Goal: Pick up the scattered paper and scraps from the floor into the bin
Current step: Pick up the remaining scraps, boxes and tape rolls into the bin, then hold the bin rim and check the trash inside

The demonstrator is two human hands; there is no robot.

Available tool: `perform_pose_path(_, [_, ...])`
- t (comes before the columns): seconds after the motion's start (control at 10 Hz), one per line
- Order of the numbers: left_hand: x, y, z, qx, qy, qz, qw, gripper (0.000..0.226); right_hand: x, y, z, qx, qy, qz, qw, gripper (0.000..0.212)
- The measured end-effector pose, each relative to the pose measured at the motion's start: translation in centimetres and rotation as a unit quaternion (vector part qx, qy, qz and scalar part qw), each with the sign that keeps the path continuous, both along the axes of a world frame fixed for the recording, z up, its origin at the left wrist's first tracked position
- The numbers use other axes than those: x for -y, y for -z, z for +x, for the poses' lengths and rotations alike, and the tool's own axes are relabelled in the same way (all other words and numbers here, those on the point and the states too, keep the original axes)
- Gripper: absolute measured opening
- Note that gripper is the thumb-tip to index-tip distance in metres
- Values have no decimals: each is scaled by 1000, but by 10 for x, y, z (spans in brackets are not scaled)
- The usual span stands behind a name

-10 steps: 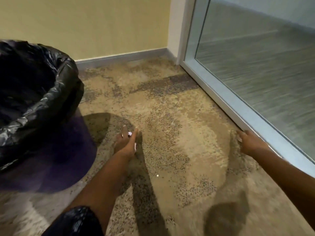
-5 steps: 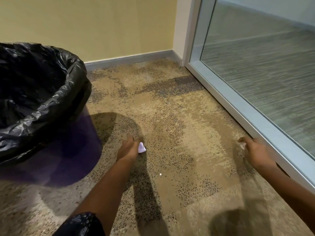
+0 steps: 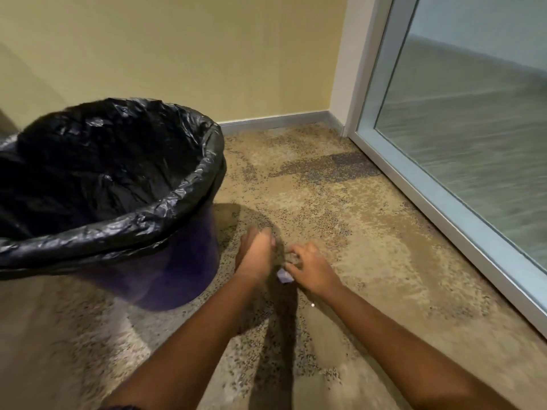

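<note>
Bin [image 3: 177, 276]: purple plastic, round, standing upright on the floor at left, lined with a black bag [image 3: 124, 173] folded out over the rim; interior dark, contents not discernible.

Floor [image 3: 370, 261]: speckled beige-and-grey carpet, darker patch near the far corner.

Left hand [image 3: 256, 255]: low over the carpet just right of the bin wall, back of hand up, fingers bunched together and pointing away; closed loosely, contents hidden, so hold cannot be told.

Right hand [image 3: 313, 269]: just beside the left hand, nearly touching it, fingers curled and partly spread, thumb side toward the left hand.

Paper scrap [image 3: 284, 276]: small, pale lilac-white, crumpled, lying between the two hands at the base of the right thumb, close to the bin; whether pinched by the right hand or merely resting against it cannot be told.

Tiny white speck [image 3: 313, 305]: on the carpet just under the right wrist, apart from both hands.

Wall [image 3: 177, 54]: yellow, with grey skirting board [image 3: 275, 119] along the base.

Glass door [image 3: 473, 128]: at right, pale frame running along the carpet edge.
</note>
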State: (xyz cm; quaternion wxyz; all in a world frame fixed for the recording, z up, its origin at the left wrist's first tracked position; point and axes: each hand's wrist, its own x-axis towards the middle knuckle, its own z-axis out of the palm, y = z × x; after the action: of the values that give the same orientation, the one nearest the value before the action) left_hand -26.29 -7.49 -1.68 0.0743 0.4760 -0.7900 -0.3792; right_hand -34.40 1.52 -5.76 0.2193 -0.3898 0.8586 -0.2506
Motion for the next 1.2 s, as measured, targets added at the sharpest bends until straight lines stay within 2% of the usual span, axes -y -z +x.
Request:
perform_pose_path(0.1, [-6,-42,9,-148,-33,55,987,22,11,23,19,-8,15,74,997,36])
perform_pose_path(0.2, [-12,-77,21,-128,20,-28,991,35,11,40,29,-5,5,59,998,38])
perform_pose_path(0.3, [-27,-114,29,-162,40,-95,981,29,7,19,34,22,33,23,999,17])
perform_pose_path(0.4, [-28,-143,34,-185,96,-172,963,37,10,-9,32,48,73,-64,994,26])
perform_pose_path(0.5, [-15,-173,47,-222,106,-281,928,39,12,-31,19,-31,70,-115,990,36])
perform_pose_path(0.6, [9,-189,61,-231,81,-330,912,36,10,-31,8,-27,79,-61,995,25])
perform_pose_path(0.7, [39,-188,76,-192,37,-366,910,29,8,-19,16,4,54,31,998,8])
perform_pose_path(0.8, [68,-181,93,-106,7,-378,920,29,16,-3,31,24,27,71,997,33])
perform_pose_path(0.9, [89,-171,105,-34,-16,-343,939,31,26,12,43,-25,6,89,996,12])
perform_pose_path(1.0, [95,-166,105,37,-31,-295,954,30,33,20,47,-53,-13,100,993,35])
perform_pose_path(1.1, [94,-165,99,54,-33,-287,956,31,39,24,47,-53,-16,79,995,20])
perform_pose_path(1.2, [95,-164,97,42,-45,-282,957,32,46,29,43,-1,46,37,998,11])
